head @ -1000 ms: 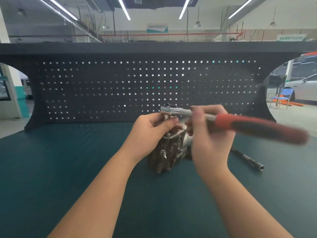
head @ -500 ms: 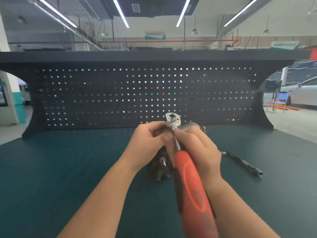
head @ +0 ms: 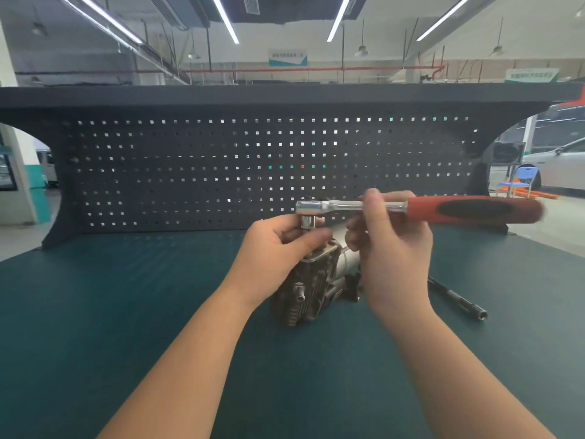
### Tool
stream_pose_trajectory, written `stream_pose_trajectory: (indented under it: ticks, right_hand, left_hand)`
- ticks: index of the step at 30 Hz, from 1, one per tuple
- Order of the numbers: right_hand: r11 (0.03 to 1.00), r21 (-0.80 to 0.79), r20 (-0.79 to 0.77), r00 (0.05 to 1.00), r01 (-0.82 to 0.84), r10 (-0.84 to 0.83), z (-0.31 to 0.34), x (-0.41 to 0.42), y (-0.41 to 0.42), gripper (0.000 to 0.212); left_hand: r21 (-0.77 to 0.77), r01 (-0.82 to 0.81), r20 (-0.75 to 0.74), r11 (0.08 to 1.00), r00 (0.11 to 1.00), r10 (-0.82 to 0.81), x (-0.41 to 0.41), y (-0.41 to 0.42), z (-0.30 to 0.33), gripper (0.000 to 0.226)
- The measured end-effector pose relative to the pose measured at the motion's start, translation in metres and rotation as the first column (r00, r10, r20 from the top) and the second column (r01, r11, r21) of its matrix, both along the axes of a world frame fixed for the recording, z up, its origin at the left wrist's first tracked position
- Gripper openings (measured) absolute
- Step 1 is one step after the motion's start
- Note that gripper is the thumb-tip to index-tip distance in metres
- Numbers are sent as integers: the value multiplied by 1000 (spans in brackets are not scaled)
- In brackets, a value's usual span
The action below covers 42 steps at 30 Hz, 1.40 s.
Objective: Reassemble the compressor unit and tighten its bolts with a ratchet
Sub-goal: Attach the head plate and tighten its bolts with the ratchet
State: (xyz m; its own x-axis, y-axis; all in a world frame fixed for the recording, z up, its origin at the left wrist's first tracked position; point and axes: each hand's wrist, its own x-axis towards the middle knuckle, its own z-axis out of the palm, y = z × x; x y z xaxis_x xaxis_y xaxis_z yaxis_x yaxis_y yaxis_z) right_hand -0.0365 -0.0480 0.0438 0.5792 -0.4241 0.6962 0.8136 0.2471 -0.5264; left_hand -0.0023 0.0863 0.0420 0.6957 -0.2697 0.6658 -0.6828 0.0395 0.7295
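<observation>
The compressor unit (head: 308, 285) stands on the green table (head: 95, 312), about in the middle, w/ the black board full of little holes (head: 221, 172) well behind it. It's gray metal w/ ribs on the near side and a round silver part on its right. A lot of its top is hidden by both hands.

The left hand (head: 278, 248) sits on top of the compressor unit, fingers curled round the shiny socket (head: 307, 221) under the ratchet head. The ratchet (head: 411, 209) lies flat just above the compressor unit, head over its top, red and black handle sticking out to the right. The right hand (head: 392, 245) holds the ratchet by its silver bar, thumb and fingers pinched round it, close to the red grip. The bolt under the socket can't be seen.

A thin black rod (head: 459, 301) lies on the table to the right of the compressor unit, partly hidden behind the right arm. Far right of the compressor unit, past the board, there's a blue chair (head: 519, 182) and a white car (head: 560, 167).
</observation>
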Motion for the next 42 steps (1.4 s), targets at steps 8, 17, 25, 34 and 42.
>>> stream_pose_trajectory:
  ticks: [8,17,25,34,42]
  right_hand:
    - [622,-431,498,747,653,-440,-16,-10,14,14]
    - [727,510,-185,766,-461,615,0,15,-5,16]
    - [475,-428,640,629,768,-441,-11,-3,6,16]
    - [916,284,-236,905,-283,353,-1,7,-10,19]
    - [954,-172,58,969,247,-241,-5,-4,-2,20]
  left_hand:
    - [48,-7,53,999,999,4,-2,2,1,40]
    - [91,-41,44,995,998,38,4,1,0,12]
    - [81,1,83,997,997,-8,-4,1,1,39]
    - [73,-30,26,997,999,28,1,2,2,14]
    - [38,14,15,999,1000,-15,-1,1,2,11]
